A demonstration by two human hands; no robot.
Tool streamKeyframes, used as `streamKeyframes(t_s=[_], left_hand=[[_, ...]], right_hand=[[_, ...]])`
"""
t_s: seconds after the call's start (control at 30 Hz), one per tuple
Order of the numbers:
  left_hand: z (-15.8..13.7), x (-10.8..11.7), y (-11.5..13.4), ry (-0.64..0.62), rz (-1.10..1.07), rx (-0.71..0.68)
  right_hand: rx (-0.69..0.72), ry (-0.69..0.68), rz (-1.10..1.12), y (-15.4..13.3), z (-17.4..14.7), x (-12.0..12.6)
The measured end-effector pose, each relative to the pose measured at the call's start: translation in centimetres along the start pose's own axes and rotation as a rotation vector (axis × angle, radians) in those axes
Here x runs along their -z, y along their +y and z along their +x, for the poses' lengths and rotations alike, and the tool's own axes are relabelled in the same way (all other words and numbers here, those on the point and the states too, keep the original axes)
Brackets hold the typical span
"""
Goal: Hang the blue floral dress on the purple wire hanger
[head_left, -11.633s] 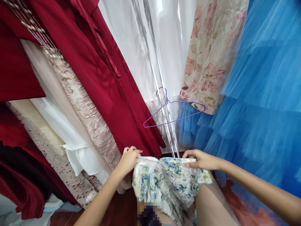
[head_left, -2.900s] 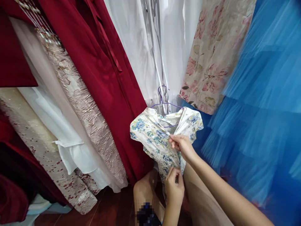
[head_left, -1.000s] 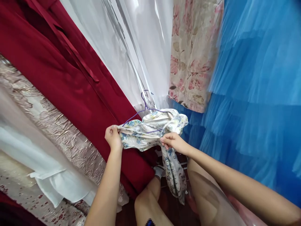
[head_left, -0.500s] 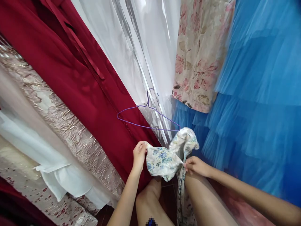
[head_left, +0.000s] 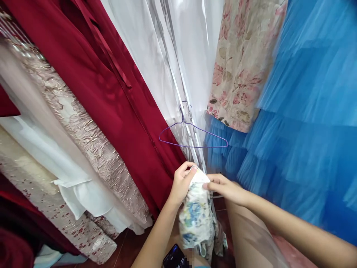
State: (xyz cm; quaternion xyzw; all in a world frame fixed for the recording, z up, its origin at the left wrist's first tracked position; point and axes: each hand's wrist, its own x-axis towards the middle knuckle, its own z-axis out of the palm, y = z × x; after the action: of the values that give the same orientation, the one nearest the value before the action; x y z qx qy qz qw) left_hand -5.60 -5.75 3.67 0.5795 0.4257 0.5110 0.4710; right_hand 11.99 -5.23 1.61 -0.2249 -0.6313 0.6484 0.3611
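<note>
A white garment with a blue floral print hangs from both hands in front of my legs. My left hand pinches its upper left edge. At the upper right edge, my right hand grips the cloth between thumb and fingers. The garment's cut is unclear, as it is bunched and slightly blurred. Just above the hands hangs a bare purple hanger, apart from the cloth, its hook by a white metal pole.
A dark red dress and a pale textured dress hang to the left. Right of the pole are a pink floral garment and a tiered blue tulle dress. A phone lies low by my legs, above brown floor tiles.
The garment has come off the hanger's right end and now hangs lengthwise from my hands. Both hands have moved closer together. The hanger sits further right and more level.
</note>
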Motion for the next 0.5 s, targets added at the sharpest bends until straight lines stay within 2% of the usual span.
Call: streamKeyframes(t_s=[0.1,0.23,0.33,0.43,0.5], left_hand=[[-1.3,0.5,-2.1,-0.203,-0.203,0.122],[-2.8,0.8,-4.4,-0.379,-0.141,0.164],[-2.7,1.2,-4.7,-0.362,-0.082,0.124],[-1.7,1.4,-3.7,-0.244,-0.016,0.048],[-0.7,1.1,-2.7,-0.170,0.023,0.019]], right_hand=[[0.012,0.108,0.123,-0.8,-0.1,2.0],[0.066,0.321,0.126,-3.4,0.0,5.9],[0.181,0.476,0.000,-5.6,0.8,9.4],[0.283,0.567,-0.146,-7.0,2.9,12.8],[0.280,0.618,-0.184,-7.5,5.1,14.5]])
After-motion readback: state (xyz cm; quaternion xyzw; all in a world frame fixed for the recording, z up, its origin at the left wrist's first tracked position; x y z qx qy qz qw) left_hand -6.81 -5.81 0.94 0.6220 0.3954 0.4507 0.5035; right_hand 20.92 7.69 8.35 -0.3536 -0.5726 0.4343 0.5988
